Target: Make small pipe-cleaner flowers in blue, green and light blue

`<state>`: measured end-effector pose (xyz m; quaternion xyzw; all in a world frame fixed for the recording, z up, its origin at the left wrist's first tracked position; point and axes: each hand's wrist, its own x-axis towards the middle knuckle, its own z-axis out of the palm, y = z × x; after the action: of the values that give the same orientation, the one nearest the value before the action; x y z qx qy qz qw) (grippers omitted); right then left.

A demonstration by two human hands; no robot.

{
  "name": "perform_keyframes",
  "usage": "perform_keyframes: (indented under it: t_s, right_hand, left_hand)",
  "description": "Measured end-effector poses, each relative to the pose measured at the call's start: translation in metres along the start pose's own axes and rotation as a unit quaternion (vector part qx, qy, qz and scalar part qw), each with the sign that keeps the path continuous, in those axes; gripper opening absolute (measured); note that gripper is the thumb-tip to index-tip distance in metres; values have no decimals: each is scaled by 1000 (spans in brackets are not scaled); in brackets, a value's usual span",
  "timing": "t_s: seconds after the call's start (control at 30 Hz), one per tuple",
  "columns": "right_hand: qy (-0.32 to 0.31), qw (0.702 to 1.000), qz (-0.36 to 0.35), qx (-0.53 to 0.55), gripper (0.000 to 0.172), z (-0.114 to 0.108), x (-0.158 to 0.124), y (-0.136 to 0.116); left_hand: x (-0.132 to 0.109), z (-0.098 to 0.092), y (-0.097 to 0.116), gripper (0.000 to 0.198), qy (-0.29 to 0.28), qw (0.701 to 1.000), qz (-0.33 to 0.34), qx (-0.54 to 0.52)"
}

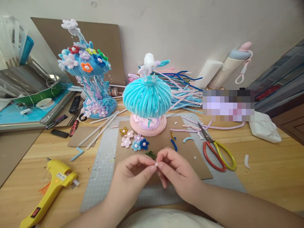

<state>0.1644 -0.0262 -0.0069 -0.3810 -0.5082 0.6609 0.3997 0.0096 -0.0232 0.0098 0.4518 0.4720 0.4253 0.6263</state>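
Observation:
Fingertips of my left hand and my right hand meet, both pinching a tiny pale piece of pipe cleaner. Just behind them lies a dark green pipe-cleaner flower, partly hidden by my fingers. Farther up the brown cardboard is a cluster of small pipe-cleaner flowers in gold, pink, purple and blue. Behind the cluster stands a turquoise pipe-cleaner dome on a pink round base, with a white figure on top.
Scissors with red and yellow handles lie to the right. A yellow glue gun rests at left. A blue flower-covered pipe-cleaner model stands at back left. Loose pipe cleaners are piled behind the dome. A grey cutting mat lies under the cardboard.

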Motion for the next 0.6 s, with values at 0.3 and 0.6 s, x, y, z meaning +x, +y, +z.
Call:
perform_keyframes:
  t_s: [0.3, 0.6]
  right_hand:
    - [35, 999, 29, 0, 20, -2, 5, -1]
    - [68, 975, -64, -200, 7, -4, 2, -6]
  left_hand:
    - [7, -3, -3, 15, -73, 962, -179, -193]
    - [5, -4, -4, 14, -79, 959, -192, -195]
